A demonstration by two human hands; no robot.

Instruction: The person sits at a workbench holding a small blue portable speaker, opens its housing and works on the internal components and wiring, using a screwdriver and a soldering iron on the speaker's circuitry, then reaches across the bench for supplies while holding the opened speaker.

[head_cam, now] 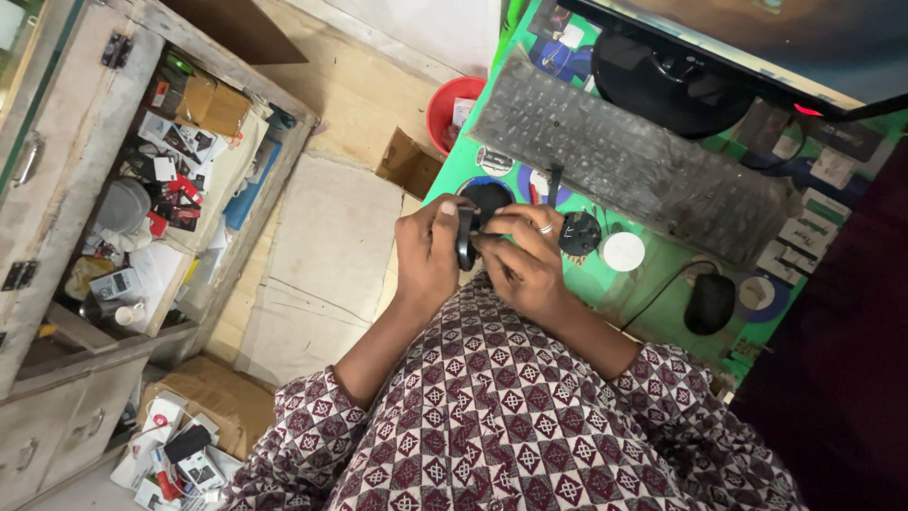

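My left hand (pixel 427 251) and my right hand (pixel 523 260) meet over the edge of a green desk (pixel 653 284). Between them they hold a small black round part (pixel 465 238), seen edge-on. The left fingers wrap its side; the right fingertips, one with a ring, press on it. Just beyond the hands lie a black disc (pixel 488 196), a round black part (pixel 580 233) with small marks and a white disc (pixel 623 252). My patterned sleeves fill the lower frame.
A dusty black keyboard (pixel 634 161) and a monitor base (pixel 672 80) sit further back, a black mouse (pixel 709 303) at right. A red tub (pixel 452 112) and cardboard box (pixel 407 163) stand on the floor. An open cluttered cabinet (pixel 161 180) is at left.
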